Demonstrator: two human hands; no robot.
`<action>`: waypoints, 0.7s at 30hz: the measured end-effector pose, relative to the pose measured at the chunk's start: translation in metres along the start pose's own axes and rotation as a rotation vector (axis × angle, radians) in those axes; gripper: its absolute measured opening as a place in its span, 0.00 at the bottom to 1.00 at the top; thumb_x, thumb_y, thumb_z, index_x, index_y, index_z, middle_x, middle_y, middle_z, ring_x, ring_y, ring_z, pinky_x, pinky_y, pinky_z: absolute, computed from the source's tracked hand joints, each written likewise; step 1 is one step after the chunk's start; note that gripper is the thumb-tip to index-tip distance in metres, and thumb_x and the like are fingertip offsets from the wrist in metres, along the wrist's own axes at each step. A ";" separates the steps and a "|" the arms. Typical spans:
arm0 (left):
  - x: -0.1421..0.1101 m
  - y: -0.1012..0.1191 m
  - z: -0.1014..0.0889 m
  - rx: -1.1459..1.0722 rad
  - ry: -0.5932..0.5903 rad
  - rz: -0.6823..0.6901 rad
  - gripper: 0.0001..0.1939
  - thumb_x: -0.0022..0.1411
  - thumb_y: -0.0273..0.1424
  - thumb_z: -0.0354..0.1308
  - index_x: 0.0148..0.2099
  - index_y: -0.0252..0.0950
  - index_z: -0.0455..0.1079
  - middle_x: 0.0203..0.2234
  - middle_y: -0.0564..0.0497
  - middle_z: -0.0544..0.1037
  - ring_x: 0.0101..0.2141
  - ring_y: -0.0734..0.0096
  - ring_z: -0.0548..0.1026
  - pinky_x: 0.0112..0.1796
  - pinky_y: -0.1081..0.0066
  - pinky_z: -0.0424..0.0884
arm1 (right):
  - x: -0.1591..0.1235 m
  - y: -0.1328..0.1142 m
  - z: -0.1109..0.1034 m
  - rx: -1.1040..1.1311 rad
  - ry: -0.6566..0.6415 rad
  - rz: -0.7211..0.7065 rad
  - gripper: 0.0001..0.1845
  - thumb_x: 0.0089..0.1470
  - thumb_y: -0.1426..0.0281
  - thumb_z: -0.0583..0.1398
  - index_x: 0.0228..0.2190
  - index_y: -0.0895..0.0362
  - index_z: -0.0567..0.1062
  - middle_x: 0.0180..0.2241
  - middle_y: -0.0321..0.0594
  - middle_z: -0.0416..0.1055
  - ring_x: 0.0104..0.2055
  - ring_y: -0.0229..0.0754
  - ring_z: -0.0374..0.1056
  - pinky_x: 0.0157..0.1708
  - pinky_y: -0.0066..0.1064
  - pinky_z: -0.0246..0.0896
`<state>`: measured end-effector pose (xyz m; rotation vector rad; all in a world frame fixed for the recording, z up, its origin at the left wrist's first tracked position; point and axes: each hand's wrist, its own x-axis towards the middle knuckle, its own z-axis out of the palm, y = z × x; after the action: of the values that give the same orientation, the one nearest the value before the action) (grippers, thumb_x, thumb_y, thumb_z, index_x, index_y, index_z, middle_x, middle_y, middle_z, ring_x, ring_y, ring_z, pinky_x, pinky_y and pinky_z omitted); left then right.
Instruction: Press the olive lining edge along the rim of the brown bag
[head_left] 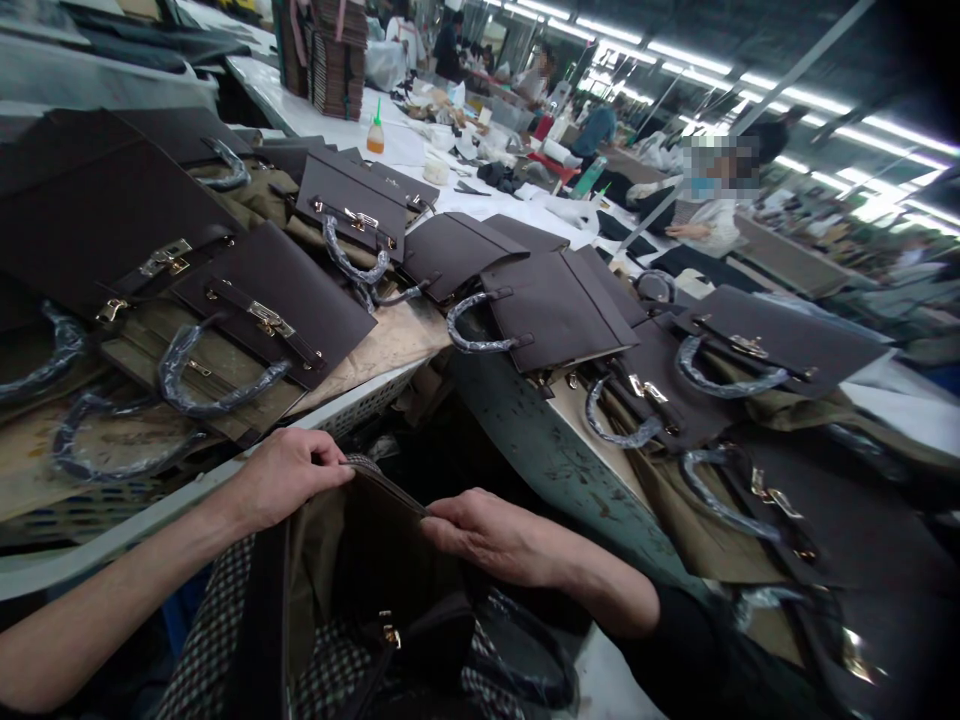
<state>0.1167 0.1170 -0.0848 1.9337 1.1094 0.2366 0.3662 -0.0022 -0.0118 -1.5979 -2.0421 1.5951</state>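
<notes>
Low in the head view, a dark brown handbag (379,555) with an olive lining lies mouth-up over a checked cloth (210,630). My left hand (289,475) pinches the left end of its upper edge between thumb and fingers. Further right along that same edge, my right hand (487,535) grips it with the thumb on top. The edge is stretched between both hands. A gold clasp (388,630) hangs at the front of the bag, and a plastic-wrapped handle (525,640) shows below my right hand.
Several brown handbags with plastic-wrapped handles cover the left bench (405,330) and the right bench (592,430). A white crate edge (352,395) runs beside my left arm. Behind are a glue bottle (376,132), bundled stacks (337,60) and a co-worker's hand (688,231).
</notes>
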 end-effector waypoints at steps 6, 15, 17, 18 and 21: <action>0.000 -0.003 -0.002 -0.012 -0.003 -0.010 0.16 0.56 0.42 0.62 0.23 0.37 0.71 0.31 0.53 0.82 0.30 0.67 0.76 0.32 0.70 0.65 | 0.030 -0.003 -0.003 -0.105 -0.046 -0.006 0.19 0.65 0.61 0.50 0.24 0.58 0.60 0.22 0.30 0.54 0.24 0.31 0.50 0.23 0.27 0.42; 0.001 -0.010 0.000 -0.033 0.007 0.019 0.14 0.55 0.41 0.63 0.24 0.37 0.72 0.31 0.54 0.82 0.31 0.67 0.76 0.33 0.70 0.65 | 0.069 0.002 0.005 -0.115 -0.016 -0.021 0.17 0.63 0.61 0.51 0.25 0.57 0.62 0.21 0.30 0.55 0.22 0.30 0.50 0.22 0.26 0.43; 0.001 -0.009 0.000 -0.035 0.009 0.011 0.15 0.55 0.40 0.63 0.23 0.37 0.72 0.30 0.54 0.82 0.30 0.67 0.76 0.32 0.70 0.64 | 0.075 0.003 0.007 -0.138 -0.009 -0.030 0.16 0.64 0.62 0.51 0.26 0.57 0.63 0.21 0.30 0.55 0.22 0.31 0.50 0.22 0.26 0.43; 0.001 -0.008 0.000 -0.036 0.009 0.008 0.15 0.55 0.40 0.63 0.23 0.37 0.71 0.30 0.54 0.82 0.30 0.67 0.76 0.32 0.70 0.64 | 0.079 0.002 0.007 -0.156 -0.004 -0.032 0.16 0.64 0.62 0.51 0.27 0.57 0.64 0.21 0.30 0.56 0.22 0.31 0.51 0.23 0.26 0.43; 0.002 -0.007 0.000 -0.042 0.003 0.006 0.14 0.55 0.40 0.63 0.23 0.37 0.72 0.30 0.53 0.82 0.30 0.67 0.76 0.32 0.70 0.65 | 0.089 0.000 0.008 -0.228 0.015 -0.055 0.15 0.64 0.64 0.51 0.27 0.58 0.65 0.22 0.31 0.56 0.23 0.31 0.51 0.23 0.27 0.42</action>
<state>0.1136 0.1203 -0.0904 1.9006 1.0923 0.2634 0.3215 0.0596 -0.0590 -1.5990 -2.3101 1.3702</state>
